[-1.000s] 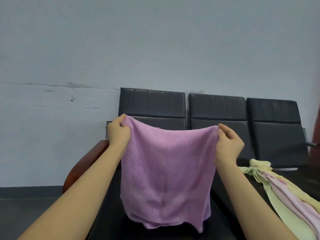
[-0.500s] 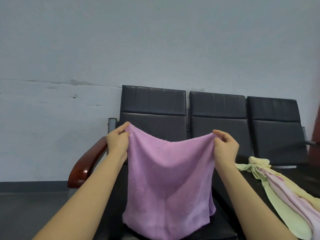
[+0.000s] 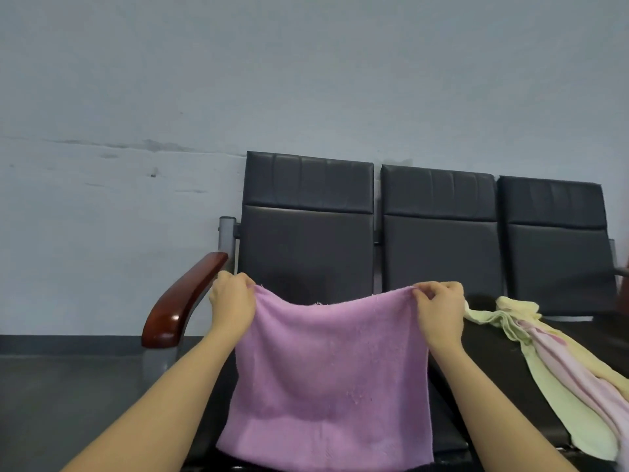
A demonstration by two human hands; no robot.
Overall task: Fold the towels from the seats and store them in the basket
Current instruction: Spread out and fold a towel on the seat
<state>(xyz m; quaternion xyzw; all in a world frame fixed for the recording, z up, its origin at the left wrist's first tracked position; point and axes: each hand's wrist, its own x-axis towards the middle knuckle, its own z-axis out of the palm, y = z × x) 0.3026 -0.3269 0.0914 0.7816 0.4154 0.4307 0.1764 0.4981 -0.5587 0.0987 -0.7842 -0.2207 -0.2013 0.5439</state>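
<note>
Purple towel lowered toward the seat, held out by its top corners

The left hand and right hand each pinch a top corner of the purple towel. Since a second ago they have dropped from backrest height to just above the left seat, so its hem now trails there, likely ready for laying flat to fold. It is soft, nubby terry, roughly square, sagging mid-edge. Right of that seat lie limp yellow and pink towels; no basket shows.
</note>
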